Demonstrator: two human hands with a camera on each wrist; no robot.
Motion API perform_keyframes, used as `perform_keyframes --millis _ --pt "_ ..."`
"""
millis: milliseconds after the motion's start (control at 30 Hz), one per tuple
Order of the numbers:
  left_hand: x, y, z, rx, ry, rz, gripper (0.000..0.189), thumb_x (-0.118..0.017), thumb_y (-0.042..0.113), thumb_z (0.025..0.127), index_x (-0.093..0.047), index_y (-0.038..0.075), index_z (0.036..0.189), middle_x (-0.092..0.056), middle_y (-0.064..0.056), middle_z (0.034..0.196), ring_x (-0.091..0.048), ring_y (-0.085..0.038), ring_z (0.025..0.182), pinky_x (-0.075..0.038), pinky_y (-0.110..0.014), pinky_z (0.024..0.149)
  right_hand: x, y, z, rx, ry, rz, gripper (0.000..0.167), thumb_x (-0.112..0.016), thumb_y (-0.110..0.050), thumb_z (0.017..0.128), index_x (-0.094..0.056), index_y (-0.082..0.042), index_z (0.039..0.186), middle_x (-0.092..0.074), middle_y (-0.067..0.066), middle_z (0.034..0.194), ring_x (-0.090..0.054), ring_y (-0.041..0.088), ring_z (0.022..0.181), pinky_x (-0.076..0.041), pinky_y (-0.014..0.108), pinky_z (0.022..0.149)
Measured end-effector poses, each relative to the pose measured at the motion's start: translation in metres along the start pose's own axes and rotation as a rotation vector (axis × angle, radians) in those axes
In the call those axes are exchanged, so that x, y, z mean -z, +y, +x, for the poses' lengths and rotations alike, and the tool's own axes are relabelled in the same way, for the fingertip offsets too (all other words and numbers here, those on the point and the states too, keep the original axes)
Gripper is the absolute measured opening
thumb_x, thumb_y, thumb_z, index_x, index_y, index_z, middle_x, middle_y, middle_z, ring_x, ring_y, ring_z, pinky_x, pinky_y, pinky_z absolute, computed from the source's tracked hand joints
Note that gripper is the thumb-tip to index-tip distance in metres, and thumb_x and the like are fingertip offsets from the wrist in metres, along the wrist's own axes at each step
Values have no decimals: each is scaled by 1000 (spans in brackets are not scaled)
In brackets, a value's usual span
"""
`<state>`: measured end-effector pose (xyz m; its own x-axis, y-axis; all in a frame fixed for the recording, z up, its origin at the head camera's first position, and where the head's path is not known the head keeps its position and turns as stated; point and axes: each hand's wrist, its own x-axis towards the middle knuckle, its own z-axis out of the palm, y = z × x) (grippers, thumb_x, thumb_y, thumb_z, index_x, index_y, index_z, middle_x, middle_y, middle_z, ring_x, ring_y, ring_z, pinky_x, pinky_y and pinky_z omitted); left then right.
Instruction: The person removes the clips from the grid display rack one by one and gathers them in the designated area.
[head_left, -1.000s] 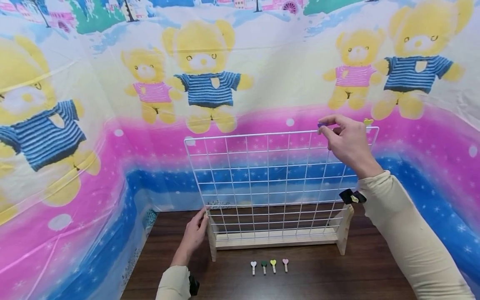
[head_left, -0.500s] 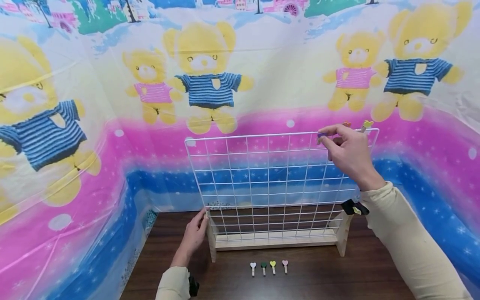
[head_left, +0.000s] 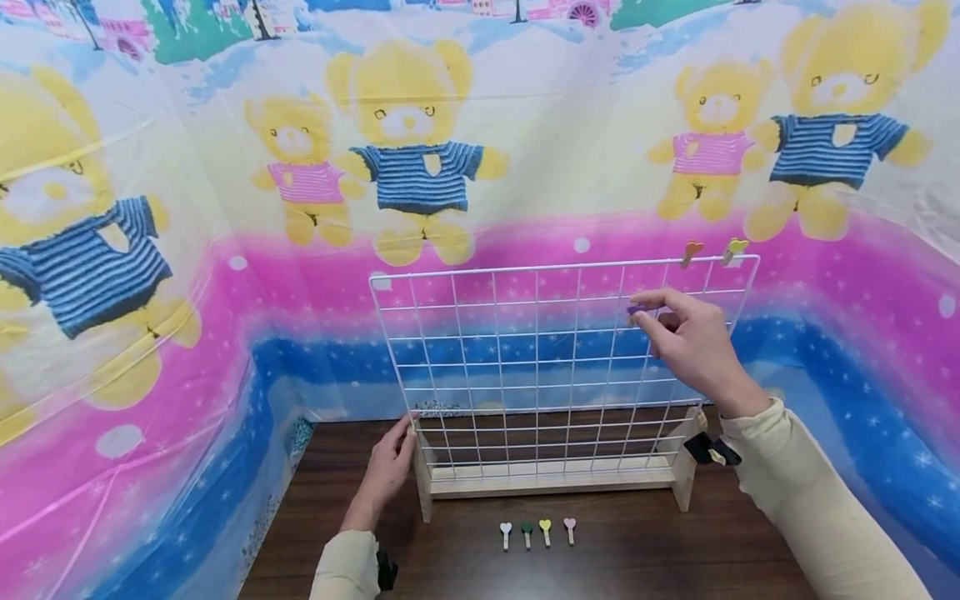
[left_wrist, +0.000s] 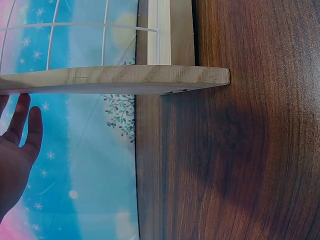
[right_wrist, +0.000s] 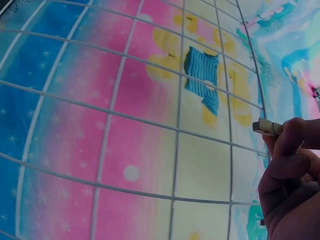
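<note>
In the head view my right hand [head_left: 693, 342] pinches a small clothespin with a purple top [head_left: 636, 309] in front of the upper right of a white wire grid [head_left: 537, 337]. The wooden tip of that clothespin [right_wrist: 267, 126] pokes out past the fingers in the right wrist view. My left hand [head_left: 390, 462] touches the left side of the wooden stand [head_left: 555, 483] under the grid. Seen from the left wrist, its extended fingers reach the outer face of the side panel [left_wrist: 115, 77]. An orange clothespin [head_left: 690, 252] and a yellow one [head_left: 733, 250] sit on the grid's top wire.
On the dark wood table [head_left: 637, 558], a row of heart clothespins lies before the stand: white [head_left: 506, 533], green [head_left: 527, 533], yellow [head_left: 546, 532] and pink [head_left: 570, 530]. A bear-print cloth [head_left: 555, 167] hangs behind the grid and along both sides.
My right hand, still pinching the purple clothespin, has moved down from the top wire to in front of the grid, uncovering the orange clothespin. The left hand stays put.
</note>
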<state>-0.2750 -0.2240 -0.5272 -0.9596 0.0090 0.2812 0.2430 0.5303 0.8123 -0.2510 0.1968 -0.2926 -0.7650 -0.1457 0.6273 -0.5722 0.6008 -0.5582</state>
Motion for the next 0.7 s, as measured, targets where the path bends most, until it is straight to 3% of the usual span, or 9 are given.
perform_keyframes --millis 333,700 --pt "1 1 0 8 -8 -3 39 -45 19 102 -47 12 140 -43 -16 142 -44 -34 125 -39 -54 94 -19 20 -26 -42 -54 -52 21 -64 -20 92 -67 -13 111 -52 -3 55 -47 13 45 -33 28 36" --pt "0 1 0 24 -17 -13 40 -43 21 103 -45 12 141 -41 -14 144 -43 -33 126 -39 -54 95 -46 46 -55 -111 -117 -22 16 -64 -17 92 -67 -14 107 -54 -4 56 -41 11 40 -33 26 36"
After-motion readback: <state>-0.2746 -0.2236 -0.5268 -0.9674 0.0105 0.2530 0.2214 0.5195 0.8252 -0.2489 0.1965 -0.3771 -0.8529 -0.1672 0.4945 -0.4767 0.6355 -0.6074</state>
